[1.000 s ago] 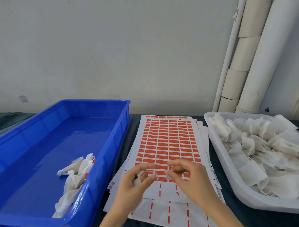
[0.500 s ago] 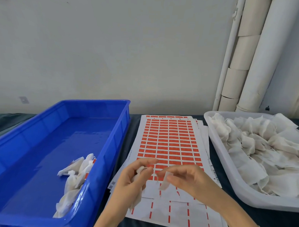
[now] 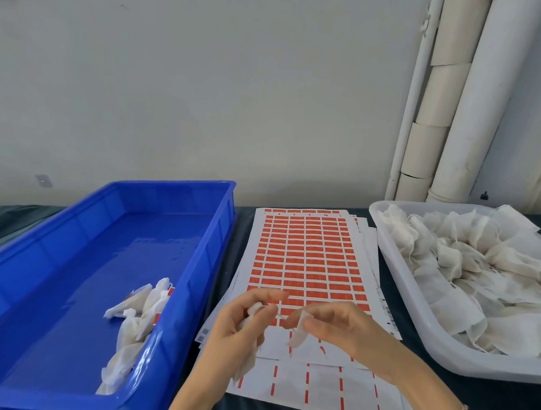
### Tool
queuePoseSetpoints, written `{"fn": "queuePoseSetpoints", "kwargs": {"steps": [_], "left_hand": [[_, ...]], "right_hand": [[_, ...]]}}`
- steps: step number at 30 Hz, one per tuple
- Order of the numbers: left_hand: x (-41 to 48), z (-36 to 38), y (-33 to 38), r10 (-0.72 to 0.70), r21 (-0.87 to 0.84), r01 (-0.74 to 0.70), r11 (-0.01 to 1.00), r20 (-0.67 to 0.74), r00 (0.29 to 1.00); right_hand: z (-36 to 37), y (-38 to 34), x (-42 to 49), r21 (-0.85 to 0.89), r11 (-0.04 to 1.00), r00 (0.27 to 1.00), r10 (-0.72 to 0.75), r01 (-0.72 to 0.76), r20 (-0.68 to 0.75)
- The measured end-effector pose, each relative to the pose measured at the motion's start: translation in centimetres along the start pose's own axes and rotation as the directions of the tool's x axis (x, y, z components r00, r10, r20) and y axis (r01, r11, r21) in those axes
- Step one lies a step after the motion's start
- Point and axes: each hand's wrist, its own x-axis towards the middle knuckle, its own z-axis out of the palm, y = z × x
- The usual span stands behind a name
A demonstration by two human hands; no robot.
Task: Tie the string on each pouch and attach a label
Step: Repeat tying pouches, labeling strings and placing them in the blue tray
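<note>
My left hand grips a small white pouch whose body hangs below the palm. My right hand pinches a white paper label and the end of a thin string that runs between both hands. Both hands hover over the near end of a sheet of orange labels, which lies on a stack of similar sheets in the middle of the table.
A blue bin at the left holds several finished pouches near its right wall. A white tray at the right is heaped with loose pouches. White pipes run up the wall behind it.
The hands have drawn slightly apart, showing the string between them. The white label now hangs from my right fingers. The pouch in my left hand hangs lower.
</note>
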Motion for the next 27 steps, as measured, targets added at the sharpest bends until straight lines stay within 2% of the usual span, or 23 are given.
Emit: {"fn": "queuePoseSetpoints", "kwargs": {"steps": [4,9,12,14,17,20,23,27], "left_hand": [[-0.1,0.1,0.0,0.045,0.109,-0.044,0.993,-0.013,0.999],[-0.2,0.1,-0.1,0.137,0.297,-0.103,0.949,-0.096,0.986],[-0.3,0.1,0.5,0.208,0.342,-0.152,0.927,-0.133,0.969],[-0.5,0.2,1.2,0.235,0.334,-0.178,0.926,-0.138,0.962],[-0.8,0.3,2.4,0.234,0.318,-0.189,0.929,-0.111,0.966],[-1.1,0.6,3.9,0.222,0.323,-0.203,0.924,-0.022,0.975],[-1.1,1.2,5.1,0.229,0.367,-0.228,0.902,0.041,0.973],[-0.8,1.8,5.9,0.246,0.439,-0.251,0.863,0.07,0.967]], "right_hand": [[-0.3,-0.1,-0.2,0.059,0.998,1.0,-0.022,0.021,0.01],[-1.2,-0.2,-0.3,0.291,0.956,0.999,-0.042,0.042,-0.006],[-1.5,-0.5,-0.6,0.413,0.91,0.999,-0.049,0.044,0.001],[-1.9,-1.0,-0.7,0.45,0.892,0.998,-0.026,0.05,-0.059],[-2.9,-1.8,-0.7,0.421,0.906,0.96,0.074,0.049,-0.27],[-2.7,-2.9,-0.8,0.24,0.971,0.89,0.118,-0.01,-0.44],[-1.9,-3.6,-0.8,0.151,0.988,0.869,0.081,-0.007,-0.489],[-1.1,-4.2,-0.9,0.109,0.994,0.892,0.034,0.017,-0.45]]}}
